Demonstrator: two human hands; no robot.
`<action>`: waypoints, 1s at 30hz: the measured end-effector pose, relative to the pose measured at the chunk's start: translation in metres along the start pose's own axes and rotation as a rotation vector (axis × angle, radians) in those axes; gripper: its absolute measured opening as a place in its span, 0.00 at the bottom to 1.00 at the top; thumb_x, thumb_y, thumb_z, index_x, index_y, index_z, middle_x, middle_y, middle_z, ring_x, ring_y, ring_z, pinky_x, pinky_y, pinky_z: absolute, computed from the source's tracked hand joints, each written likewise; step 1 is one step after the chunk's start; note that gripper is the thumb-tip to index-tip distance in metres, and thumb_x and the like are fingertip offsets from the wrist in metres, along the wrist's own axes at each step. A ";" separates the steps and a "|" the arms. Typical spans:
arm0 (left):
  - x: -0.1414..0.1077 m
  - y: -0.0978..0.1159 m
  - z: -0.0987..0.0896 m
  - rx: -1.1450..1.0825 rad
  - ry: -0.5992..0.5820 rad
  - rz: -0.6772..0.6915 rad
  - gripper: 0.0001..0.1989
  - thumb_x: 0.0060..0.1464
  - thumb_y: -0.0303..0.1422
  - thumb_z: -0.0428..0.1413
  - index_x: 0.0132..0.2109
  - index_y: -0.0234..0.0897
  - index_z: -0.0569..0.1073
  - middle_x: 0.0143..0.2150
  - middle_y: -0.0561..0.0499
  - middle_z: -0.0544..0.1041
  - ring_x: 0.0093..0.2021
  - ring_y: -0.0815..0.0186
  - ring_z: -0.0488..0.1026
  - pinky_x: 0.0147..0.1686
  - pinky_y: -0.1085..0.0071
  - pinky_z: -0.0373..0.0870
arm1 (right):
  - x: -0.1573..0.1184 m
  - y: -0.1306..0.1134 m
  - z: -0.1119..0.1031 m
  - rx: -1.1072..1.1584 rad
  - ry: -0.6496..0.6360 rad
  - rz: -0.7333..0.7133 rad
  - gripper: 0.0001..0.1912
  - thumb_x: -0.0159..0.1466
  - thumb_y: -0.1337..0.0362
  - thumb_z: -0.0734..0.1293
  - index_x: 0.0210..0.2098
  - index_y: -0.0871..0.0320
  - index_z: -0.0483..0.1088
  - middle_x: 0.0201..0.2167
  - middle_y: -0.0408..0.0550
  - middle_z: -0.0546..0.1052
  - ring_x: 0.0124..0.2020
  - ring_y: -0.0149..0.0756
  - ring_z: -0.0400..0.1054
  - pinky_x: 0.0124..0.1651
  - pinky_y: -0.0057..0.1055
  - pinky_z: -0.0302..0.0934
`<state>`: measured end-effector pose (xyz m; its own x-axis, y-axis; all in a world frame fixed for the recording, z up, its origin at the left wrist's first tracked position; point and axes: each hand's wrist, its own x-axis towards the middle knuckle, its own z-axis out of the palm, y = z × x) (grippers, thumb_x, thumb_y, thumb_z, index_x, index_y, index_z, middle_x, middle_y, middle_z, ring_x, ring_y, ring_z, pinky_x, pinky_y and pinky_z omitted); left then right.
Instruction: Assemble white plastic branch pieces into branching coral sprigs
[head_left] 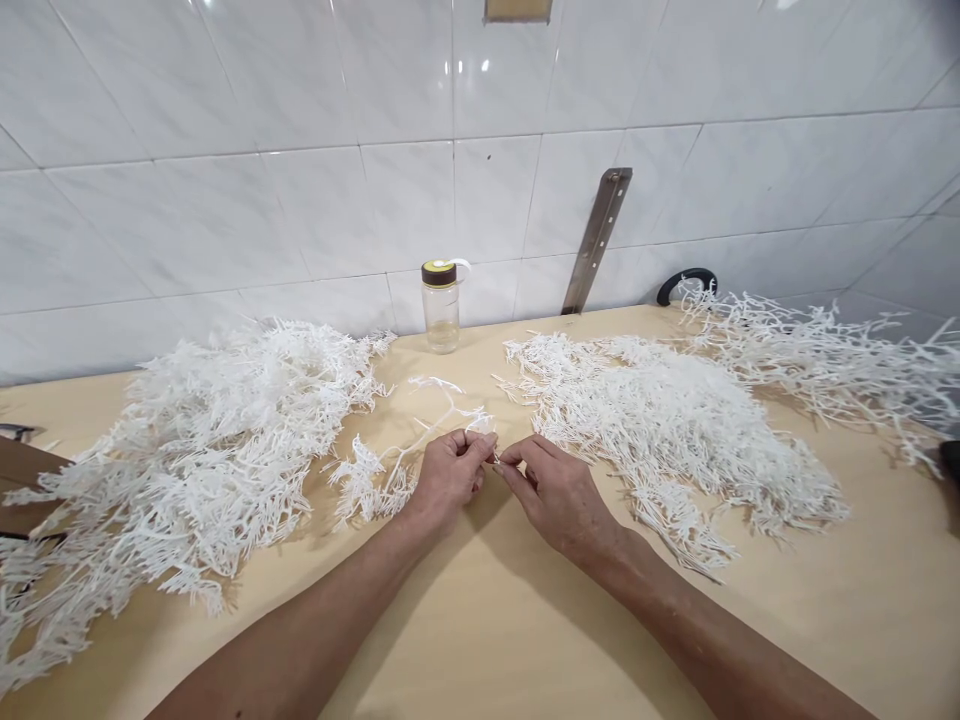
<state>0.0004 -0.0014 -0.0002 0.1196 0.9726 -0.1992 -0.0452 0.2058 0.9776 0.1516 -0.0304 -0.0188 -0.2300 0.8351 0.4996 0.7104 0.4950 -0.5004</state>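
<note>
My left hand [452, 474] is closed around a white, branching artificial plant stem [448, 405], whose thin twigs spread out behind and left of the fingers. Close beside it, my right hand [553, 488] pinches thumb and forefinger on a small white tip near my left fingertips. What exactly joins the two there is too small to make out. A leafy white sprig [367, 482] lies on the table just left of my left hand. To the left rises a big heap of white branched sprigs [247, 430], and to the right lies a flatter pile of white sprigs [660, 410].
A clear bottle with a black and yellow lid [441, 310] stands at the back of the wooden table [480, 640]. A metal ruler [598, 240] leans on the tiled wall. Bare white branches [840, 360] and a black curved handle [686, 285] are at back right.
</note>
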 end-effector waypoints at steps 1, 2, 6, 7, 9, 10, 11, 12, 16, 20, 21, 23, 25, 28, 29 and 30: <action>0.000 -0.001 0.000 -0.001 0.000 0.000 0.20 0.45 0.49 0.62 0.27 0.36 0.68 0.14 0.60 0.60 0.14 0.76 0.53 0.14 0.77 0.45 | 0.000 -0.001 0.000 0.002 0.003 -0.006 0.06 0.68 0.67 0.61 0.36 0.57 0.68 0.33 0.47 0.74 0.28 0.32 0.66 0.33 0.30 0.59; 0.000 -0.001 0.000 0.000 -0.002 -0.002 0.20 0.46 0.49 0.62 0.27 0.36 0.68 0.14 0.60 0.60 0.14 0.76 0.53 0.14 0.77 0.45 | 0.001 -0.001 -0.001 0.003 0.004 -0.013 0.06 0.69 0.67 0.61 0.36 0.57 0.68 0.33 0.47 0.73 0.29 0.32 0.66 0.34 0.30 0.59; 0.001 -0.006 0.001 0.037 0.001 0.004 0.19 0.48 0.47 0.61 0.26 0.37 0.66 0.16 0.60 0.60 0.16 0.76 0.53 0.16 0.77 0.47 | 0.005 -0.001 -0.003 0.028 -0.064 -0.081 0.09 0.70 0.69 0.58 0.34 0.57 0.67 0.31 0.47 0.71 0.31 0.33 0.65 0.34 0.30 0.58; 0.002 -0.008 0.001 0.056 0.011 0.024 0.18 0.48 0.46 0.61 0.26 0.37 0.66 0.17 0.60 0.61 0.17 0.76 0.54 0.16 0.77 0.48 | 0.006 -0.001 -0.004 0.043 -0.093 -0.099 0.10 0.70 0.69 0.57 0.34 0.57 0.66 0.31 0.46 0.70 0.31 0.33 0.65 0.34 0.30 0.58; 0.004 -0.011 0.001 0.095 0.032 0.082 0.17 0.48 0.44 0.61 0.25 0.36 0.65 0.18 0.59 0.62 0.18 0.75 0.55 0.18 0.77 0.50 | 0.007 -0.003 -0.007 0.081 -0.131 -0.106 0.10 0.69 0.71 0.57 0.33 0.57 0.66 0.30 0.45 0.70 0.31 0.33 0.64 0.34 0.30 0.58; 0.006 -0.012 0.001 0.108 0.045 0.106 0.17 0.48 0.43 0.61 0.25 0.36 0.65 0.18 0.59 0.63 0.19 0.75 0.56 0.19 0.77 0.51 | 0.007 -0.005 -0.008 0.110 -0.153 -0.099 0.10 0.69 0.71 0.57 0.33 0.57 0.66 0.30 0.45 0.70 0.31 0.33 0.64 0.35 0.29 0.58; 0.007 -0.013 0.000 0.113 0.063 0.121 0.16 0.48 0.42 0.60 0.25 0.36 0.66 0.18 0.59 0.63 0.19 0.75 0.57 0.19 0.77 0.52 | 0.007 -0.009 -0.008 0.147 -0.189 -0.097 0.09 0.68 0.71 0.58 0.33 0.57 0.66 0.30 0.45 0.70 0.31 0.33 0.64 0.35 0.29 0.59; 0.009 -0.013 -0.001 0.110 0.076 0.122 0.16 0.49 0.43 0.59 0.25 0.36 0.66 0.18 0.59 0.63 0.19 0.75 0.56 0.19 0.77 0.52 | 0.005 -0.014 -0.009 0.190 -0.245 -0.103 0.08 0.67 0.72 0.60 0.33 0.56 0.66 0.31 0.45 0.71 0.31 0.33 0.65 0.35 0.29 0.59; 0.013 -0.011 -0.006 0.100 0.049 0.066 0.17 0.50 0.46 0.59 0.27 0.37 0.67 0.14 0.61 0.60 0.14 0.75 0.52 0.16 0.77 0.49 | -0.001 -0.029 -0.010 0.302 -0.471 -0.151 0.06 0.65 0.71 0.63 0.32 0.56 0.67 0.32 0.43 0.74 0.32 0.32 0.67 0.36 0.28 0.60; 0.009 -0.007 -0.008 0.144 0.024 0.132 0.19 0.48 0.48 0.60 0.27 0.36 0.70 0.14 0.59 0.63 0.15 0.75 0.57 0.16 0.77 0.52 | 0.003 -0.013 -0.021 0.182 -0.305 0.028 0.05 0.64 0.69 0.63 0.31 0.55 0.67 0.26 0.42 0.72 0.26 0.32 0.64 0.29 0.28 0.56; 0.008 -0.006 -0.008 0.136 0.013 0.121 0.19 0.48 0.49 0.60 0.27 0.36 0.70 0.14 0.59 0.63 0.14 0.75 0.57 0.16 0.77 0.51 | 0.005 -0.003 -0.026 0.119 -0.261 0.080 0.05 0.64 0.68 0.63 0.31 0.55 0.67 0.25 0.41 0.72 0.25 0.32 0.64 0.29 0.29 0.55; 0.005 -0.003 -0.007 0.082 -0.022 0.070 0.20 0.49 0.50 0.59 0.27 0.36 0.70 0.14 0.59 0.62 0.14 0.76 0.54 0.15 0.77 0.49 | 0.007 0.019 -0.036 -0.038 -0.177 0.147 0.06 0.64 0.67 0.62 0.30 0.55 0.68 0.24 0.42 0.72 0.24 0.33 0.64 0.29 0.30 0.55; 0.004 -0.001 -0.007 0.029 -0.048 0.028 0.20 0.48 0.50 0.60 0.27 0.35 0.70 0.15 0.59 0.62 0.14 0.76 0.52 0.14 0.77 0.47 | 0.007 0.038 -0.045 -0.186 -0.113 0.177 0.08 0.63 0.68 0.61 0.30 0.55 0.70 0.28 0.45 0.74 0.26 0.35 0.66 0.30 0.31 0.55; 0.004 -0.001 -0.006 0.022 -0.043 0.034 0.20 0.47 0.49 0.61 0.27 0.35 0.70 0.18 0.57 0.66 0.15 0.77 0.54 0.15 0.77 0.46 | 0.007 0.049 -0.051 -0.274 0.017 0.237 0.09 0.62 0.70 0.60 0.35 0.57 0.73 0.40 0.53 0.76 0.29 0.36 0.68 0.32 0.33 0.57; 0.003 -0.002 -0.005 0.028 -0.041 0.042 0.20 0.47 0.49 0.61 0.26 0.35 0.69 0.20 0.56 0.67 0.15 0.77 0.55 0.15 0.77 0.47 | 0.008 0.047 -0.052 -0.245 0.036 0.267 0.09 0.63 0.68 0.60 0.36 0.57 0.73 0.41 0.53 0.76 0.29 0.37 0.69 0.32 0.34 0.58; 0.003 -0.002 -0.004 0.034 -0.043 0.047 0.21 0.47 0.49 0.61 0.26 0.35 0.69 0.22 0.55 0.68 0.16 0.77 0.55 0.15 0.77 0.47 | 0.009 0.042 -0.051 -0.184 0.028 0.302 0.09 0.64 0.65 0.61 0.36 0.57 0.74 0.40 0.53 0.77 0.29 0.37 0.69 0.32 0.34 0.59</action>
<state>-0.0036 0.0013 -0.0034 0.1605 0.9754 -0.1510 -0.0182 0.1559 0.9876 0.2135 -0.0144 0.0011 0.0246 0.9291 0.3690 0.8522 0.1735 -0.4937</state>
